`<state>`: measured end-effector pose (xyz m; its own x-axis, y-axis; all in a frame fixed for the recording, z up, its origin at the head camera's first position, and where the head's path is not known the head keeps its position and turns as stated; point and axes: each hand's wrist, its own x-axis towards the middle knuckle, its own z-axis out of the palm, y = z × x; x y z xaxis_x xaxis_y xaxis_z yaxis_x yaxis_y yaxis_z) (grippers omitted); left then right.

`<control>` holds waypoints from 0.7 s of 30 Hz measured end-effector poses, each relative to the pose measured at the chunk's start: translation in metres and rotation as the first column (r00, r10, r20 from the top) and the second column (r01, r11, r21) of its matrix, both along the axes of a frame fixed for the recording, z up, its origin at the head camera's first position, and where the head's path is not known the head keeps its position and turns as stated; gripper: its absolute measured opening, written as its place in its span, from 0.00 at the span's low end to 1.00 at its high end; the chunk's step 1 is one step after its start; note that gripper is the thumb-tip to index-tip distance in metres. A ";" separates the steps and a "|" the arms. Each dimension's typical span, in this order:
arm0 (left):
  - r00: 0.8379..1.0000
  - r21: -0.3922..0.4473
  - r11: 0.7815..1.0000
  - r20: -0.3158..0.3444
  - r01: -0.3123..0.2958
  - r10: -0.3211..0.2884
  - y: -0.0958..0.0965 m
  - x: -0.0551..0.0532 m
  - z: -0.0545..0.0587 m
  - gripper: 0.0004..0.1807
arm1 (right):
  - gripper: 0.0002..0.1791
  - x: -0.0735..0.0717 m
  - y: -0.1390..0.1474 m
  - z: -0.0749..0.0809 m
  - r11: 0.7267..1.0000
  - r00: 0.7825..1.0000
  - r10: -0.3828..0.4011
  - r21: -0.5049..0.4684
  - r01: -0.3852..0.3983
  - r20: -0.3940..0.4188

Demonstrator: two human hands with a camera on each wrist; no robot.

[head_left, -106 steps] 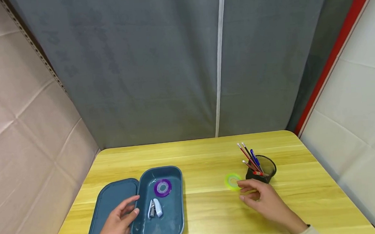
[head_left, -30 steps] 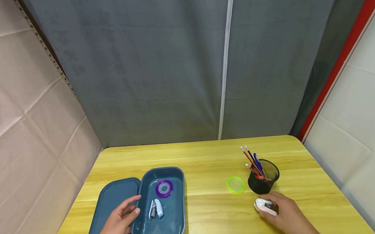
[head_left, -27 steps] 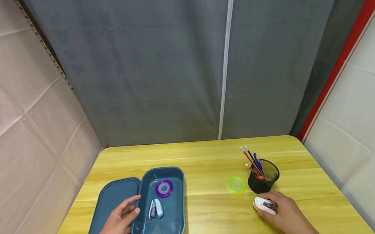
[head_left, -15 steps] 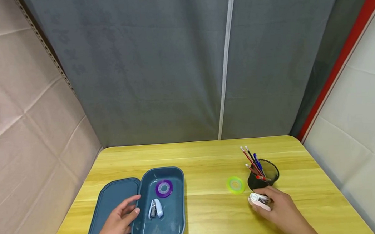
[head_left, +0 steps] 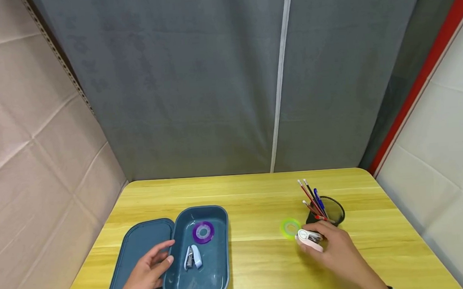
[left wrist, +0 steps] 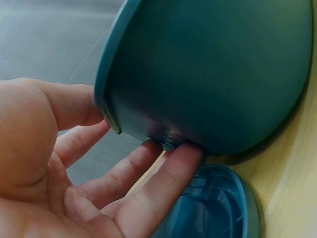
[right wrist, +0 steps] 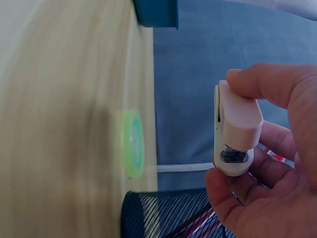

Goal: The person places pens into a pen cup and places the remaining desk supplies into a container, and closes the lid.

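Note:
My right hand point(head_left: 333, 248) holds a small white stapler point(head_left: 310, 240) between thumb and fingers, above the table. The right wrist view shows the stapler point(right wrist: 237, 119) side on, its metal end facing down. Just behind it on the table lies a neon-green tape roll point(head_left: 290, 227), partly covered in the head view. My left hand point(head_left: 145, 273) holds the left rim of a dark blue box point(head_left: 220, 286); in the left wrist view its fingertips point(left wrist: 181, 161) touch the box's outer wall point(left wrist: 213, 74). Inside the box lie a purple tape roll point(head_left: 203, 232) and a light-blue stapler point(head_left: 192, 257).
A black mesh pen cup point(head_left: 335, 211) with several pencils and a blue pen stands close behind my right hand. The box's blue lid point(head_left: 136, 243) lies left of the box, partly under my left hand. A grey curtain point(head_left: 197, 98) hangs behind the table.
My right hand, empty at first, has taken hold of the white stapler in front of the pen cup. It has since moved left and away from me. My left hand has stayed put.

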<state>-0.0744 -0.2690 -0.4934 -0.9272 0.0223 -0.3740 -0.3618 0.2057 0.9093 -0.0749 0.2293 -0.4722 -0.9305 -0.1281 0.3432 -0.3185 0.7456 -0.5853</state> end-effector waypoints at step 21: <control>1.000 0.003 1.000 0.003 -0.003 0.003 0.001 0.000 0.001 0.34 | 0.23 -0.022 -0.053 0.029 0.988 0.991 0.128 -0.082 -0.131 -0.043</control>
